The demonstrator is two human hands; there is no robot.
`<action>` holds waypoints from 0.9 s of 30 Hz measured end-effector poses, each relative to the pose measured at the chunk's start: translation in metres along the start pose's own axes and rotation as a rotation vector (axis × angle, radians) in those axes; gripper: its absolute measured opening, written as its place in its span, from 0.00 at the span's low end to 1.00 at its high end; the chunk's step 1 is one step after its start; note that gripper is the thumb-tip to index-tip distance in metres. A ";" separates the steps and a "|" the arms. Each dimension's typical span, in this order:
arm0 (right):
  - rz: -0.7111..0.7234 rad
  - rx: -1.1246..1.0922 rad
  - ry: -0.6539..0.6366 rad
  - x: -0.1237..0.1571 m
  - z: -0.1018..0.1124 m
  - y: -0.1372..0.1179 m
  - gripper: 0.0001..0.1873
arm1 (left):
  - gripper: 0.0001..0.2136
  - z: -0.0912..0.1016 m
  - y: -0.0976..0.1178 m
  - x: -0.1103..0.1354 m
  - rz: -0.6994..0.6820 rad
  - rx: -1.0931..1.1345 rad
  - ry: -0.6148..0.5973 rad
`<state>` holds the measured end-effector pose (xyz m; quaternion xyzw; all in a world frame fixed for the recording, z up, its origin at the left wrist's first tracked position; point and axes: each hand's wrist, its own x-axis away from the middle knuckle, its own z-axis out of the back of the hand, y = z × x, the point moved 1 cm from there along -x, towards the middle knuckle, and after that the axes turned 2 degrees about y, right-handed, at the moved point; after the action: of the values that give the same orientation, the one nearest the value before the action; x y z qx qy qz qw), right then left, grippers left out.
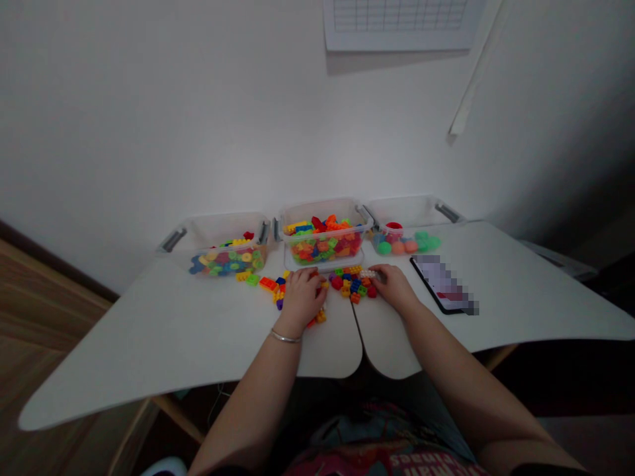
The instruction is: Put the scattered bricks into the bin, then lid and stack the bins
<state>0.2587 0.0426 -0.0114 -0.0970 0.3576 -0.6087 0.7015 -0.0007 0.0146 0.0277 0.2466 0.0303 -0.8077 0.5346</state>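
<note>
Loose toy building bricks [356,286] in many colours lie in a spread on the white table. My left hand [303,297], with a silver bangle at its wrist, rests over the left part of this spread. Its fingers curl down among the bricks, and what lies under them is hidden. At the right side, my right hand [394,285] pinches a pale, whitish brick [368,274] between thumb and fingers. Orange bricks [268,284] and a green brick [252,280] lie left of my left hand.
Three clear plastic boxes stand along the wall: a left box [225,250] and a middle box [325,231] with bricks, and a right box [409,225] with round pieces. A phone [444,284] lies right of my right hand. A gap [358,324] splits the tabletop's front.
</note>
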 end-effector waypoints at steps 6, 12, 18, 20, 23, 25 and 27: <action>-0.142 -0.271 0.091 0.001 0.005 -0.004 0.14 | 0.10 0.001 0.000 0.001 0.009 0.008 -0.003; -0.049 -0.325 0.378 -0.014 0.024 -0.028 0.17 | 0.10 -0.001 -0.003 0.001 0.011 0.015 -0.001; 0.048 -0.213 0.495 -0.056 0.050 -0.073 0.17 | 0.10 -0.002 -0.004 0.001 0.008 0.021 -0.006; 0.033 -0.160 0.530 -0.071 0.053 -0.084 0.17 | 0.10 -0.002 -0.004 0.001 0.011 0.017 -0.009; 0.024 -0.111 0.550 -0.091 0.051 -0.092 0.16 | 0.11 -0.001 -0.003 0.000 0.015 0.018 -0.010; 0.026 -0.079 0.525 -0.101 0.047 -0.094 0.15 | 0.10 -0.001 -0.004 0.000 0.014 0.019 -0.011; 0.007 -0.060 0.496 -0.108 0.043 -0.095 0.15 | 0.10 -0.001 -0.004 0.000 0.013 0.016 -0.012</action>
<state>0.2104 0.1064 0.1155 0.0357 0.5371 -0.6006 0.5912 -0.0040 0.0162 0.0257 0.2463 0.0190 -0.8061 0.5378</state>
